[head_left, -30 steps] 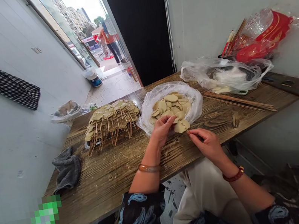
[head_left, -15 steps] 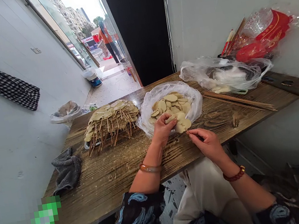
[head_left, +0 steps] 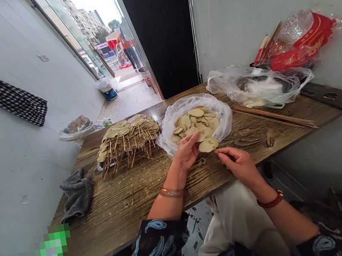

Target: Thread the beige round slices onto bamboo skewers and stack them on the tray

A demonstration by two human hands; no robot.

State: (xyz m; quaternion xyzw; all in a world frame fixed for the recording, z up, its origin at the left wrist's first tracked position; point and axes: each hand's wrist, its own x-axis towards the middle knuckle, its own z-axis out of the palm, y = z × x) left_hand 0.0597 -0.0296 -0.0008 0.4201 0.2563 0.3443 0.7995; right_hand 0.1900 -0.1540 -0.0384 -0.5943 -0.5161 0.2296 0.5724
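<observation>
My right hand (head_left: 237, 162) pinches the lower end of a thin wooden skewer (head_left: 216, 150). Several flat, round, tan-yellow food slices (head_left: 208, 144) are threaded on it, overlapping. My left hand (head_left: 188, 152) grips a slice at the skewer's upper part, its fingers partly hidden by the slices. Just behind both hands, a clear plastic bag (head_left: 225, 115) lies open with a heap of loose slices (head_left: 197, 117) in it. To the left, a big stack of filled skewers (head_left: 128, 137) rests on a tray, sticks pointing toward me.
Bare skewers (head_left: 274, 116) lie on the wooden table (head_left: 149, 193) at right, near a plastic bag (head_left: 258, 85) and a dark cleaver-like blade (head_left: 332, 94). A grey cloth (head_left: 76, 194) sits at the left edge. Beyond the doorway stands a person (head_left: 127, 48).
My left fingers have shifted slightly on the slices and lie straighter. The threaded slices have tilted a little; my right hand stays nearly in place on the skewer.
</observation>
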